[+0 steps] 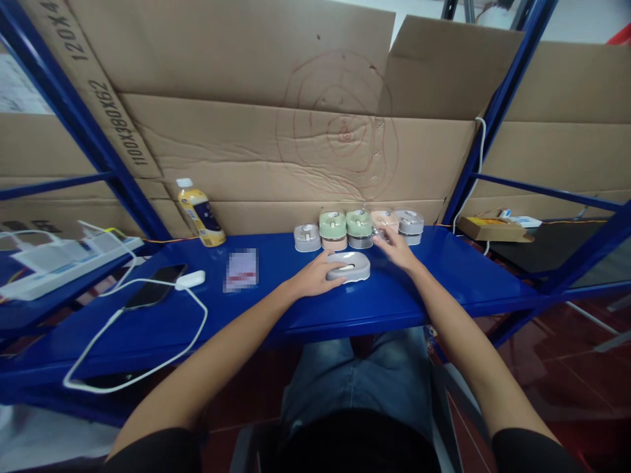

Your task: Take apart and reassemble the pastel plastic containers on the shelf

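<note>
Left hand (315, 277) palm-down over a grey oval piece (348, 267), fingers together and draped across its near end; clamped or merely resting: cannot tell. Grey oval piece flat on the blue steel shelf (394, 295).

Right hand (397, 249) just right of the grey oval piece, fingers slightly apart, fingertips (380, 234) at the peach container (384, 220). Grip or light touch: cannot tell.

Just behind the grey oval piece, five round plastic containers in a row, left to right: grey container (307, 238), green-on-peach container (332, 230), green-on-grey container (359, 230), the peach one, grey container (409, 225). All opaque, each with a small pale fitting on top; contents hidden.

Well left of the grey oval piece: capped bottle (200, 215) upright, yellow liquid inside; blurred card (241, 269); phone (155, 286) beside a white cable (133, 341); white power strip (59, 263) further left.

Step in hand, judged: one piece under the left hand, right hand at the row. Next move, judged: calls for a firm hold on the grey oval piece before any lift.
</note>
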